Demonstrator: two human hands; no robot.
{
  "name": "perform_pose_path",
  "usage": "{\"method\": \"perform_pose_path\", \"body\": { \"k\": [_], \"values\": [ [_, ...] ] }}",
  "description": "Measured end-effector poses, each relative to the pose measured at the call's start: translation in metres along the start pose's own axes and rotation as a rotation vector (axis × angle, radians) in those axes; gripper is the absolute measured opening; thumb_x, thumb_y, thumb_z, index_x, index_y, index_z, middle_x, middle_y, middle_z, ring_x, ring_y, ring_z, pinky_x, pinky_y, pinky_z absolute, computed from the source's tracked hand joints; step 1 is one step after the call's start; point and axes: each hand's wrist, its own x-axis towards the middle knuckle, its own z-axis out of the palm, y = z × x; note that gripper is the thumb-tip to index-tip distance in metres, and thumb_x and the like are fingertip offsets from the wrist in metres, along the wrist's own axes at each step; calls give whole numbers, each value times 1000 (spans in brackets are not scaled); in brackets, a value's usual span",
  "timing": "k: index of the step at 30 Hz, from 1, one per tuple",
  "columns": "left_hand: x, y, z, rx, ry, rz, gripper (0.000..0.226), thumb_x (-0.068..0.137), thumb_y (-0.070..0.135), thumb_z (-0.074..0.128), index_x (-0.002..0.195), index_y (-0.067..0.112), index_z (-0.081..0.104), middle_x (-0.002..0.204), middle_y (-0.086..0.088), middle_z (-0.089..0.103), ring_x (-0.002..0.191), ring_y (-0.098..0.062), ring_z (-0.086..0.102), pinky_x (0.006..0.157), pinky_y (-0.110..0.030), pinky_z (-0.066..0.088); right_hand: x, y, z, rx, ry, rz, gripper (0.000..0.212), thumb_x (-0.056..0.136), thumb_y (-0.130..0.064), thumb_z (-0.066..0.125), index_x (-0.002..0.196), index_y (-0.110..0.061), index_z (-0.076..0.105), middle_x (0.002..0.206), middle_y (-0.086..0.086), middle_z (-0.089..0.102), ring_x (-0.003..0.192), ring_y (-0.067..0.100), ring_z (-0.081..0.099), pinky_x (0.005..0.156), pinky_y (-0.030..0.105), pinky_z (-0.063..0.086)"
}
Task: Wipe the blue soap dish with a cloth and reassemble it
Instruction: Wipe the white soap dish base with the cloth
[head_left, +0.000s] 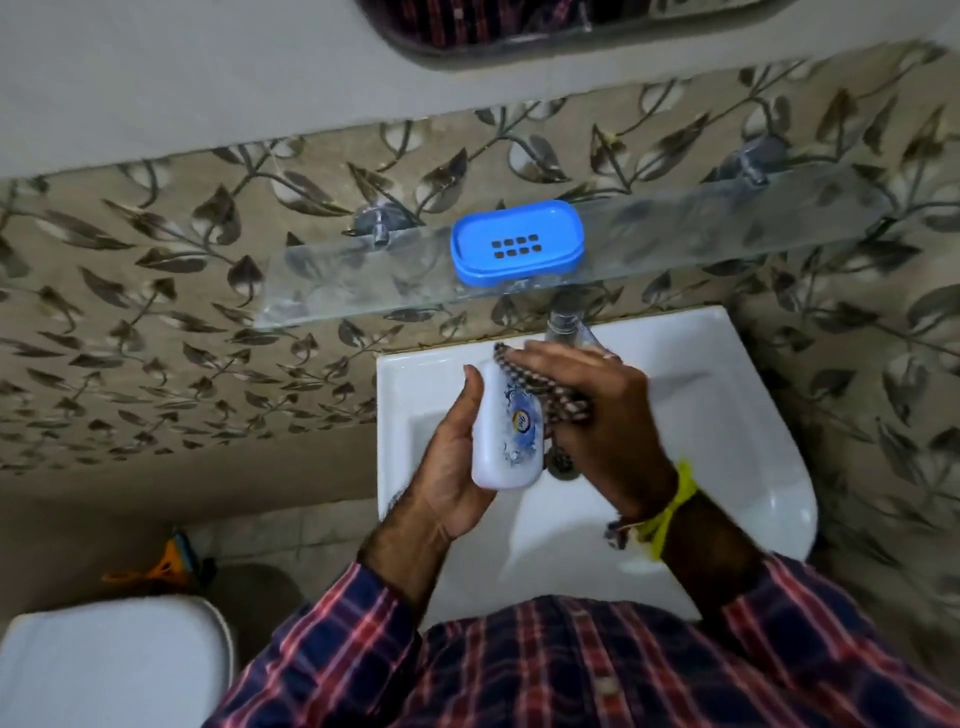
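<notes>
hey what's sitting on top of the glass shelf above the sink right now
Only the blue soap dish sits on the glass shelf, its slotted tray empty. What lies under that tray inside the dish is hidden.

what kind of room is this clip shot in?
Most likely a small home bathroom: a white wash basin with a tap, a glass shelf holding a blue soap dish, and a toilet lid at lower left.
</notes>
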Motion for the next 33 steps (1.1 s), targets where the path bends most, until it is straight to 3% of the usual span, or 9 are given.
{"method": "perform_pose_path", "body": {
  "k": [2,5,10,15,20,24,26,29,33],
  "values": [
    [2,-5,8,50,54,17,64,92,64,41,139,23,52,150,0,51,128,-15,57,112,-35,39,1,-6,9,-85,-65,-24,53,67,11,66,118,-5,71,121,10,71,112,24,67,102,37,48],
    [6,-7,14,128,124,74,54,99,60,31,129,24,59,144,9,54,123,-6,60,101,-24,48,-3,-8,13,-53,9,66,53,65,14,62,116,0,71,118,13,72,110,27,68,100,41,51],
    [1,-11,22,163,76,56,51,95,66,42,108,25,68,116,19,62,111,-3,57,73,-24,61,-8,-7,2,-186,13,-41,48,66,1,60,111,-5,74,115,10,73,109,24,68,99,34,50],
    [-2,-13,38,-14,-34,79,59,104,53,30,125,15,70,129,0,68,119,-13,65,97,-29,55,2,-5,-12,-178,38,79,53,59,3,60,110,-5,72,109,9,71,99,28,68,88,33,54],
    [-1,6,35,-2,-41,49,67,93,68,40,104,16,81,111,-7,76,100,-19,74,79,-31,60,-15,-18,-12,-221,-80,-76,45,69,-7,55,110,-14,72,107,2,67,93,24,66,78,33,55],
    [1,-1,38,42,6,77,61,97,60,38,113,16,77,124,-3,71,113,-16,68,90,-29,56,-4,-6,-17,-193,21,78,44,62,5,65,102,-9,74,97,5,68,89,27,67,75,37,57],
    [0,0,38,-27,-37,50,62,100,58,36,111,13,77,122,-3,70,112,-15,67,96,-28,54,-2,-12,-16,-140,-8,31,45,65,4,60,106,-8,74,101,7,68,94,27,67,82,32,55],
    [0,8,41,2,-72,50,71,97,65,35,99,12,81,106,-9,75,97,-19,73,84,-32,60,-22,-21,-16,-124,-100,-89,43,73,-3,53,109,-10,73,107,7,68,97,26,67,82,31,54],
    [1,0,45,20,-16,25,73,97,64,31,91,12,82,96,-7,77,89,-16,75,82,-27,58,-19,-11,-15,-127,3,36,48,64,2,57,107,-10,75,103,6,69,93,29,68,77,39,56]
  ]
}}
